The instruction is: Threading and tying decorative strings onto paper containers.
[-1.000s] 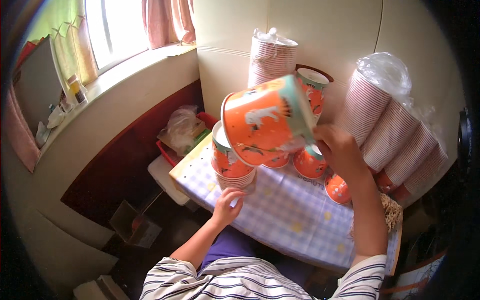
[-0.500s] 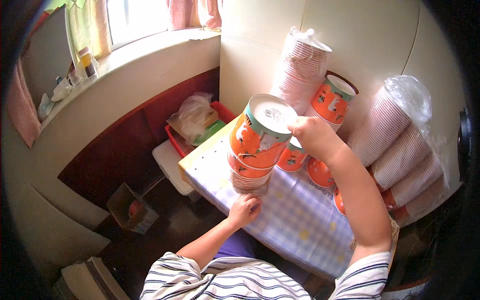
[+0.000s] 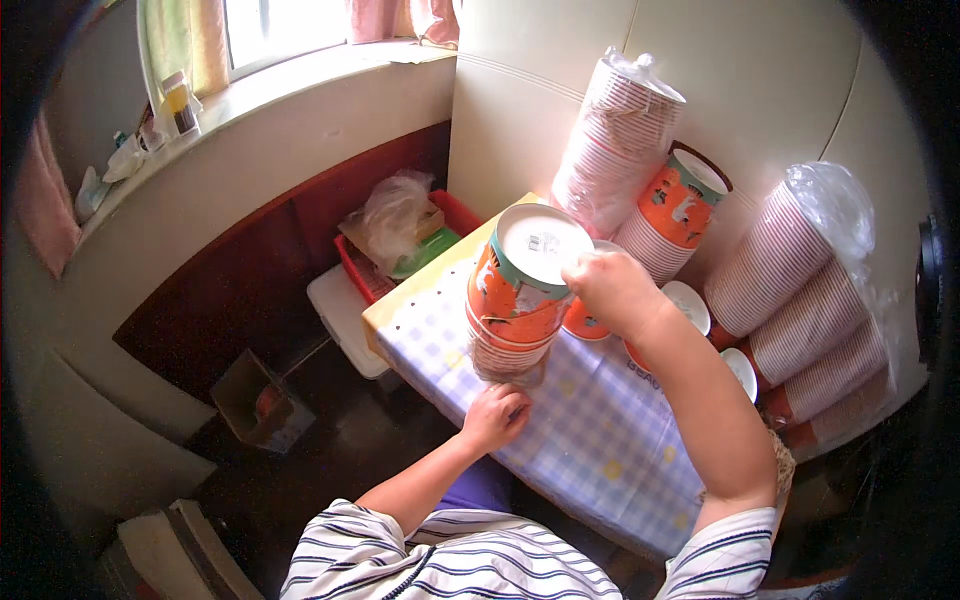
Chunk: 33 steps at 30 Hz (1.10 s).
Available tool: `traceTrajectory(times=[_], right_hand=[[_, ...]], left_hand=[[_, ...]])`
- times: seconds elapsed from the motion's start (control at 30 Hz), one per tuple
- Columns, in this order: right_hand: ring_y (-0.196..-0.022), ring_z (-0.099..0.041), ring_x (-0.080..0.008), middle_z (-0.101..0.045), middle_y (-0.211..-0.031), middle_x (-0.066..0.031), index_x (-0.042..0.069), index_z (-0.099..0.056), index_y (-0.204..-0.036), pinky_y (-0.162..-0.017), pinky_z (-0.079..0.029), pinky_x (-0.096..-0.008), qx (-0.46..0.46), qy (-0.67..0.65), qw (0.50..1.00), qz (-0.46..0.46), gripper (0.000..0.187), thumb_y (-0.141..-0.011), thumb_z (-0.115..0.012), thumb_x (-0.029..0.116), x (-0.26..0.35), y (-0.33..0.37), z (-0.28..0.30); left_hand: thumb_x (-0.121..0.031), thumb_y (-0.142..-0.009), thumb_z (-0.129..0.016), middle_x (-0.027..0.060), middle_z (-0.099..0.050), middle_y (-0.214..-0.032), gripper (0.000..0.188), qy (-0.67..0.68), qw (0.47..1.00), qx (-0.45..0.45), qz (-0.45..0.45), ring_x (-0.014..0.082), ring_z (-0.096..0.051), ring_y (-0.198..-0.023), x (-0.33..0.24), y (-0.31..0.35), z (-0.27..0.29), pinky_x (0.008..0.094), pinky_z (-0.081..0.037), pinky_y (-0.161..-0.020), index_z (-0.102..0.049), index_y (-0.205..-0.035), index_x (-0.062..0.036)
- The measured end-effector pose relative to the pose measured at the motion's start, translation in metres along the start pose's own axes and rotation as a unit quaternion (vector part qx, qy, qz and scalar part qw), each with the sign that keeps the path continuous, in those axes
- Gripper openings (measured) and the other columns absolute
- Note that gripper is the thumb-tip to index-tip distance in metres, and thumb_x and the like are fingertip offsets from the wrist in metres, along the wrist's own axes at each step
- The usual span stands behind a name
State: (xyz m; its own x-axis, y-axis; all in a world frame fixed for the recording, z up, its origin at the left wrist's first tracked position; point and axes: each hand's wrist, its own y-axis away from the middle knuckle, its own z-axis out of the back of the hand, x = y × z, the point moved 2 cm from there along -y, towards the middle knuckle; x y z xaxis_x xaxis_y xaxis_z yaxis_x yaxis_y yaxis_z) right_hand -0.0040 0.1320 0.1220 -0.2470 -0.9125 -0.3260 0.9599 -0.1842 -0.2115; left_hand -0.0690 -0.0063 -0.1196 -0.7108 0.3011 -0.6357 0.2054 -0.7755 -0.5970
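Head view. Seen at dial centre: upside-down nested stack of orange-and-teal paper buckets (image 3: 515, 300), on blue-checked tablecloth (image 3: 590, 435). Grasped at top rim by right hand (image 3: 617, 292). Noted at stack's six o'clock: left hand (image 3: 493, 418), loosely curled; cannot tell whether holding anything. Logged at one o'clock: plastic-wrapped bucket column (image 3: 615, 150).

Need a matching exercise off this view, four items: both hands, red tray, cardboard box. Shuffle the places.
1. right hand
2. left hand
3. red tray
4. cardboard box

A. under a clear plastic bag
B. by the near cup stack's lower end
C. on the dark floor
D. at the near orange cup's upper rim

Pairs: 1-D, 2-B, 3-A, 4-C
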Motion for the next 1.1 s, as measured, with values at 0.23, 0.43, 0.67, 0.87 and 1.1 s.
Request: traceTrajectory(times=[0.23, 0.43, 0.67, 0.87, 1.1], right_hand=[[-0.072, -0.066, -0.0274, -0.064, -0.077, -0.0131, 0.006, -0.063, -0.079, -0.062, -0.054, -0.0373, 0.001, 0.017, 1.0, 0.007, 0.009, -0.073, -0.056, 0.006, 0.001, -0.006, 0.003], [-0.07, -0.065, -0.0271, -0.063, -0.074, -0.0129, 0.005, -0.063, -0.076, -0.061, -0.053, -0.0363, 0.004, 0.042, 0.999, 0.008, 0.009, -0.072, -0.055, 0.005, 0.002, -0.006, -0.003], [-0.07, -0.068, -0.0253, -0.066, -0.075, -0.013, 0.006, -0.069, -0.074, -0.058, -0.055, -0.0364, 0.017, 0.066, 0.998, 0.013, 0.01, -0.07, -0.06, 0.007, 0.004, -0.008, -0.002], [-0.071, -0.068, -0.0249, -0.066, -0.076, -0.0124, 0.007, -0.069, -0.075, -0.058, -0.055, -0.036, 0.048, 0.079, 0.996, -0.005, 0.01, -0.071, -0.06, 0.008, 0.009, -0.007, -0.007], [-0.071, -0.068, -0.0239, -0.066, -0.075, -0.0107, 0.008, -0.069, -0.074, -0.059, -0.055, -0.035, 0.054, 0.104, 0.993, 0.005, 0.01, -0.07, -0.06, 0.008, 0.013, -0.007, -0.012]], left_hand=[[-0.012, -0.07, -0.065, 0.0069, -0.06, -0.084, 0.013, 0.003, 1.0, 0.004, 0.008, 0.0281, -0.058, -0.079, 0.002, 0.002, -0.001, 0.038, -0.046, -0.071, -0.061, -0.082, -0.0091], [-0.011, -0.07, -0.065, 0.0068, -0.061, -0.083, 0.013, 0.004, 1.0, 0.0, 0.013, 0.0278, -0.058, -0.078, 0.0, 0.001, -0.002, 0.0377, -0.046, -0.071, -0.062, -0.082, -0.0093], [-0.012, -0.069, -0.066, 0.0073, -0.062, -0.088, 0.016, -0.003, 1.0, 0.017, 0.013, 0.0293, -0.059, -0.081, 0.002, 0.002, -0.001, 0.0382, -0.047, -0.071, -0.063, -0.084, -0.0099], [-0.011, -0.069, -0.066, 0.0074, -0.062, -0.088, 0.016, -0.002, 1.0, 0.008, 0.006, 0.0293, -0.059, -0.081, 0.001, 0.001, -0.002, 0.0383, -0.048, -0.071, -0.063, -0.084, -0.0096], [-0.01, -0.069, -0.066, 0.0082, -0.062, -0.086, 0.014, -0.005, 1.0, 0.005, 0.01, 0.0294, -0.059, -0.08, -0.001, 0.0, -0.002, 0.0387, -0.048, -0.07, -0.062, -0.082, -0.0084]])
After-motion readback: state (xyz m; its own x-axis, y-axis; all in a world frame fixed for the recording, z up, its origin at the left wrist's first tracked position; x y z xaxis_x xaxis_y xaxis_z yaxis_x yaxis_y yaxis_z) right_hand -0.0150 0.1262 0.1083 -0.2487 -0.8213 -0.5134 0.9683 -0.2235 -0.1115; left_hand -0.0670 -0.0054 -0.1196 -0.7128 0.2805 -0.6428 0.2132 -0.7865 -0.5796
